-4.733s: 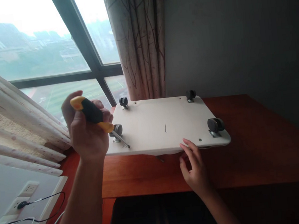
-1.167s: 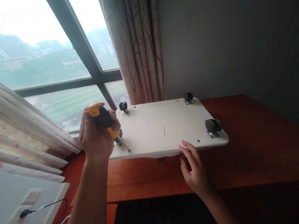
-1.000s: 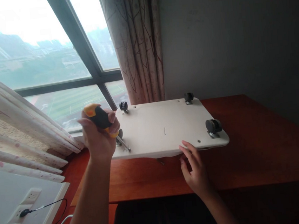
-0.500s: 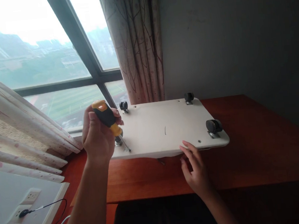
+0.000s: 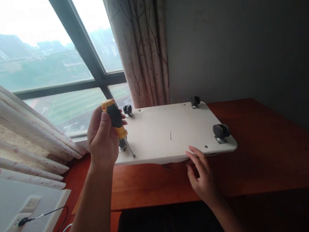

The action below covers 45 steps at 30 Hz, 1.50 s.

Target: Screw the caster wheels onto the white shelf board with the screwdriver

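1. Broadly, your desk (image 5: 269, 148) is red-brown wood. It carries the white board and runs on well past the board's right end.
2. The white board (image 5: 166, 129) lies flat on the desk with its wheels pointing up and its near long edge facing you.
3. Your left hand (image 5: 102, 143) is at the board's near-left corner. It is closed around the screwdriver's handle, with the thumb lying up along the grip.
4. Your right hand (image 5: 203, 178) sits at the board's near edge, right of its middle. The fingers are loosely spread and hold nothing, and the fingertips are at the board's rim.
5. The screwdriver (image 5: 115, 116) is yellow and black and leans steeply. Its tip is down on the board's top face, just inside the near-left corner.
6. Four black casters stand at the board's corners:
   - the near-right caster (image 5: 221, 131)
   - the far-right caster (image 5: 195, 100)
   - the far-left caster (image 5: 127, 109)
   - the near-left caster (image 5: 122, 144), half hidden behind your left hand and just beside the screwdriver's shaft
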Tool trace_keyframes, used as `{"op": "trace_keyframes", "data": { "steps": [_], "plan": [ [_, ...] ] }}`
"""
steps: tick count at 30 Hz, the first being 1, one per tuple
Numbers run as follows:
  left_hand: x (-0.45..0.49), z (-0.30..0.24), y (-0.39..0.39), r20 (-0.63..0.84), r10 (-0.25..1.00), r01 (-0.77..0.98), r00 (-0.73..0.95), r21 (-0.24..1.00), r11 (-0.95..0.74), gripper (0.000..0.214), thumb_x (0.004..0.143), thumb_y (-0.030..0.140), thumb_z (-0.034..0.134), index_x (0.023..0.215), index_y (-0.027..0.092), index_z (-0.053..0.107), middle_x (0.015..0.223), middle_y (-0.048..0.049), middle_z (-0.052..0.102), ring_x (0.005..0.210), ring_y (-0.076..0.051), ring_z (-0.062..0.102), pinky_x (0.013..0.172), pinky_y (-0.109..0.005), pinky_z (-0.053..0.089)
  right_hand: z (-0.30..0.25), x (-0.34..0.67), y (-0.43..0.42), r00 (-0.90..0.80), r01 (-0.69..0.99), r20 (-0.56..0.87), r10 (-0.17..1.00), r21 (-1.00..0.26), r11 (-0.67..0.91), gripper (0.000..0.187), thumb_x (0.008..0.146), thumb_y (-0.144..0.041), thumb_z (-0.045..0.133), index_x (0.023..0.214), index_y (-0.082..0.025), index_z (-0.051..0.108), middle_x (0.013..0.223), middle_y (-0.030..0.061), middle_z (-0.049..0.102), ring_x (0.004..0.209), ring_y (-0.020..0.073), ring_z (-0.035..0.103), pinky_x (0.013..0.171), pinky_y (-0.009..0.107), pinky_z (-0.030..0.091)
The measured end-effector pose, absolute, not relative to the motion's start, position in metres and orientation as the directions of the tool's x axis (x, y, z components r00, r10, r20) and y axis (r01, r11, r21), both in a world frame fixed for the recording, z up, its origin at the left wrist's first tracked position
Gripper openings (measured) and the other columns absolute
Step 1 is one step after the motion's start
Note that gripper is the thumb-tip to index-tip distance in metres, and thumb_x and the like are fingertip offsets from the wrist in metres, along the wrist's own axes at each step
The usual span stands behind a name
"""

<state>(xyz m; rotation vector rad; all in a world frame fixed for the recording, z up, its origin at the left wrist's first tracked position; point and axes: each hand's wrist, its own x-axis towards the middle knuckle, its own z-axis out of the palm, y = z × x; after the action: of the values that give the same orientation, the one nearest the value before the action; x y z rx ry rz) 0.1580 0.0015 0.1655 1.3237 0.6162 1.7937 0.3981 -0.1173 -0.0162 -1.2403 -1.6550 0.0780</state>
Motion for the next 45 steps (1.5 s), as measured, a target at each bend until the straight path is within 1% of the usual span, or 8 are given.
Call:
{"op": "trace_keyframes", "data": {
  "steps": [10,16,20,26,29,35,41,45],
  "plan": [
    [0.164,0.165,-0.007,0.619,0.769,-0.324,-0.159,0.703,-0.633,0.018,0.082,0.029,0.08,0.095,0.027,0.067,0.093,-0.0011,0.067,0.068,-0.013,0.06,0.057,-0.027,0.047,-0.017,0.398,-0.117,0.052,0.676,0.675,0.736,-0.566,0.471,0.057,0.095,-0.009,0.049,0.148,-0.03,0.045,0.149,0.0114,0.05,0.139,0.0276,0.05,0.106,0.047,0.054],
    [0.16,0.163,0.003,0.568,0.816,-0.367,-0.107,0.74,-0.564,0.034,0.093,0.045,0.066,0.108,0.016,0.074,0.088,-0.0094,0.071,0.071,-0.018,0.064,0.062,-0.031,0.053,-0.016,0.397,-0.118,0.052,0.671,0.668,0.742,-0.574,0.469,0.057,0.095,-0.007,0.049,0.148,-0.028,0.045,0.15,0.0109,0.049,0.14,0.0253,0.049,0.108,0.043,0.053],
    [0.161,0.165,-0.001,0.575,0.809,-0.404,-0.124,0.715,-0.57,0.03,0.094,0.05,0.063,0.105,0.023,0.071,0.08,-0.0045,0.069,0.062,-0.015,0.059,0.055,-0.028,0.047,-0.016,0.397,-0.118,0.053,0.669,0.668,0.743,-0.576,0.47,0.057,0.095,-0.007,0.049,0.148,-0.03,0.044,0.15,0.0108,0.048,0.14,0.0256,0.049,0.107,0.045,0.053],
    [0.16,0.163,-0.006,0.64,0.758,-0.336,-0.128,0.691,-0.64,0.022,0.078,0.026,0.083,0.094,0.029,0.068,0.096,0.0003,0.068,0.07,-0.012,0.06,0.061,-0.026,0.05,-0.015,0.397,-0.118,0.051,0.664,0.664,0.746,-0.58,0.471,0.057,0.096,-0.006,0.048,0.147,-0.029,0.045,0.149,0.0111,0.049,0.14,0.0257,0.048,0.108,0.046,0.052],
    [0.156,0.162,-0.004,0.649,0.756,-0.34,-0.092,0.693,-0.636,0.023,0.082,0.034,0.08,0.099,0.021,0.073,0.095,-0.0045,0.067,0.078,-0.017,0.063,0.069,-0.03,0.054,-0.015,0.397,-0.118,0.057,0.665,0.663,0.746,-0.583,0.467,0.057,0.095,-0.005,0.048,0.147,-0.028,0.046,0.149,0.011,0.049,0.14,0.0248,0.048,0.108,0.044,0.052],
    [0.155,0.161,-0.002,0.574,0.817,-0.402,-0.047,0.738,-0.541,0.044,0.094,0.055,0.062,0.115,0.017,0.069,0.084,-0.0083,0.071,0.067,-0.017,0.062,0.059,-0.029,0.051,-0.016,0.398,-0.118,0.047,0.667,0.673,0.738,-0.571,0.479,0.056,0.095,-0.005,0.049,0.147,-0.027,0.046,0.149,0.0108,0.048,0.14,0.0239,0.048,0.108,0.042,0.052],
    [0.158,0.16,-0.003,0.625,0.774,-0.387,-0.102,0.691,-0.61,0.025,0.079,0.032,0.083,0.099,0.028,0.068,0.092,-0.0005,0.071,0.069,-0.013,0.064,0.06,-0.024,0.052,-0.016,0.398,-0.118,0.052,0.662,0.678,0.733,-0.573,0.483,0.058,0.095,-0.005,0.049,0.148,-0.028,0.045,0.149,0.0106,0.048,0.14,0.0252,0.048,0.109,0.045,0.051],
    [0.154,0.16,-0.002,0.551,0.83,-0.402,-0.091,0.742,-0.536,0.034,0.085,0.047,0.076,0.103,0.019,0.073,0.088,-0.0069,0.07,0.079,-0.018,0.065,0.065,-0.027,0.054,-0.016,0.398,-0.117,0.052,0.659,0.678,0.733,-0.575,0.485,0.059,0.095,-0.005,0.048,0.149,-0.029,0.044,0.149,0.0105,0.048,0.14,0.025,0.048,0.109,0.045,0.052]
  ]
}}
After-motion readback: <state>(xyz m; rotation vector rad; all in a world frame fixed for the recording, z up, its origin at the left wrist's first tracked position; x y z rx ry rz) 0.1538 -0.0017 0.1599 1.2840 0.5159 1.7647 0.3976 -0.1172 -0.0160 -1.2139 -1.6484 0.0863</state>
